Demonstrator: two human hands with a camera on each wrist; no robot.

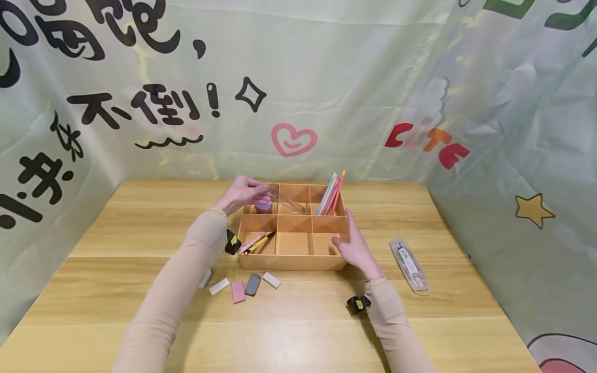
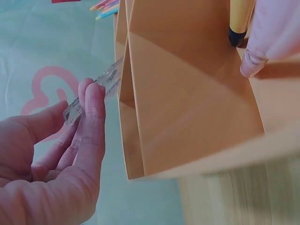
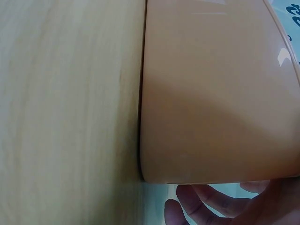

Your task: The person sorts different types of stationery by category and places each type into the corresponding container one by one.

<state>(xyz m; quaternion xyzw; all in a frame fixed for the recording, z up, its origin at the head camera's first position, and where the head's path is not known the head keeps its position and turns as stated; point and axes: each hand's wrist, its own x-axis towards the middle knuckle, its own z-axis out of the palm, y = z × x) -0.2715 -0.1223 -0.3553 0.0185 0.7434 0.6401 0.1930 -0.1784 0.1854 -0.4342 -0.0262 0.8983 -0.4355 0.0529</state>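
Note:
A tan box [image 1: 294, 263] with several compartments stands on the table. My left hand [image 1: 243, 194] is over its back left part, pinching a clear ruler [image 2: 96, 89] between thumb and fingers. The ruler slants toward the back middle compartment. Below that hand, a small purple round object [image 1: 264, 207] sits in the back left compartment. My right hand [image 1: 355, 248] grips the box's right wall, thumb over the rim and fingers outside. Pink and yellow pens [image 1: 259, 243] lie in the front left compartment. Coloured sticks [image 1: 330, 196] stand in the back right one.
Several eraser-like blocks lie in front of the box, among them a pink block [image 1: 238, 291] and a grey one [image 1: 253, 285]. A clear pouch [image 1: 410, 267] with a white item inside lies to the right. A printed cloth [image 1: 345, 93] hangs behind the table.

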